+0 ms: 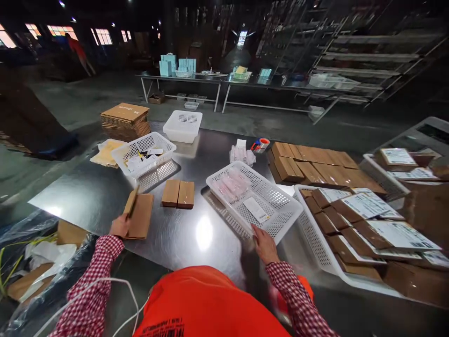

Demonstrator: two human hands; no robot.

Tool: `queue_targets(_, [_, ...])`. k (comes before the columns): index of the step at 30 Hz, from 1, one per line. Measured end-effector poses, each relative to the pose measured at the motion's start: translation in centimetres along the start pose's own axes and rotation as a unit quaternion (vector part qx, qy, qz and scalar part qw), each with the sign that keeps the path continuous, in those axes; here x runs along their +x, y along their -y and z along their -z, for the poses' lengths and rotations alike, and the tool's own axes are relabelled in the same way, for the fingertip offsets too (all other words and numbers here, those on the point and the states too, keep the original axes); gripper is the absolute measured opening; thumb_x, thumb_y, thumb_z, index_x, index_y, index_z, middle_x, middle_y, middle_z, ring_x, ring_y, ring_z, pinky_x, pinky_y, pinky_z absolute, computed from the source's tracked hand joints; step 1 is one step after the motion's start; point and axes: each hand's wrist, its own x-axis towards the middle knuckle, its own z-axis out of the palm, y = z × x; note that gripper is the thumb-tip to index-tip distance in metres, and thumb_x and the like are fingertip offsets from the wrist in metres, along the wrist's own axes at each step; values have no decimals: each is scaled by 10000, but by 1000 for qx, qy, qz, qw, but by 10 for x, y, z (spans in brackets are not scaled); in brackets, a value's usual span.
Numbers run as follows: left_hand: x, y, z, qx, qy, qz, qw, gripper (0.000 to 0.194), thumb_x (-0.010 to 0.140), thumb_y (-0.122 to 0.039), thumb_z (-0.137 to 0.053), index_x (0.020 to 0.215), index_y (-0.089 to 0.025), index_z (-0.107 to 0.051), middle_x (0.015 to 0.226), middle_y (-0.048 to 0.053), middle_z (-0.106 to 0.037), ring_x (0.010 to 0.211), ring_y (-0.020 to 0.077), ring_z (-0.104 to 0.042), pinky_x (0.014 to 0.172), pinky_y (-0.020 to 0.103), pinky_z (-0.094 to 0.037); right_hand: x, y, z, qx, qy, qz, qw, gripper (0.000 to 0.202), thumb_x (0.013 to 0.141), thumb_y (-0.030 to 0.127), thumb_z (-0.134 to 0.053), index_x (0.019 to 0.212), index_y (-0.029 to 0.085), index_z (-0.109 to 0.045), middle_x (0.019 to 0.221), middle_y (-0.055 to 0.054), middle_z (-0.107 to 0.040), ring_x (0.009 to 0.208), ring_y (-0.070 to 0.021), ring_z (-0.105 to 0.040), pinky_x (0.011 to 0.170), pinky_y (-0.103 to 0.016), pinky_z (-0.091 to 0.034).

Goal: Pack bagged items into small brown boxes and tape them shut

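My left hand [120, 226] is closed on the edge of a brown cardboard piece [140, 217], partly folded, at the left near edge of the table. Just right of it lie two small cardboard boxes [177, 194], side by side. My right hand [265, 244] has its fingers on the near rim of a white perforated basket [280, 210]. Inside that basket are pink bubble-wrapped packets [231, 185] and a white printed slip [256, 208].
A basket of slips [154, 138], a white basket [183, 122] and stacked flat cardboard [126, 114] are at back left. Tape [260, 144], rows of boxes [315, 164] and a basket of labelled boxes [322, 243] stand right. A bag of scrap [42, 262] is at lower left.
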Motion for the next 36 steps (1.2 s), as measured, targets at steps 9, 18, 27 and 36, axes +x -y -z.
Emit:
queue_targets(9, [-145, -76, -32, -55, 56, -324, 943, 376, 695, -177, -530, 978, -336, -718, 1068, 84, -708, 1093, 315, -600, 1089, 484, -350, -23, 140, 98, 117, 98, 333, 930, 941, 767, 624, -610, 1477, 97, -287, 1408, -221, -473, 1316, -341, -426, 1076, -488, -371])
queue_targets(18, [-165, -118, -180, -342, 48, -131, 929, 562, 764, -306, -615, 1297, -234, -453, 1498, 117, -366, 1389, 248, -353, 1167, 409, -279, -48, 97, 34, 64, 383, 195, 901, 280, 869, 210, -485, 1047, 157, -694, 1002, -115, -732, 924, -246, -672, 775, -324, -489])
queue_targets(27, [-182, -120, -213, -438, 99, -63, 891, 686, 828, -535, -559, 1376, -149, -412, 1506, 150, -386, 1407, 249, -336, 1159, 359, -279, -75, 65, -2, 571, 430, -32, 699, 664, 764, 666, -570, 1194, 165, -647, 1171, -88, -669, 1075, -269, -605, 976, -424, -432])
queue_targets(36, [-175, -87, -156, -301, 334, -189, 873, 691, 778, -574, -612, 1353, -200, -527, 1472, 80, -460, 1408, 271, -334, 1199, 438, -161, -44, 83, 0, 621, 132, -231, 737, 634, 690, 723, -567, 1029, 198, -673, 1174, -104, -627, 1145, -276, -527, 1031, -441, -389])
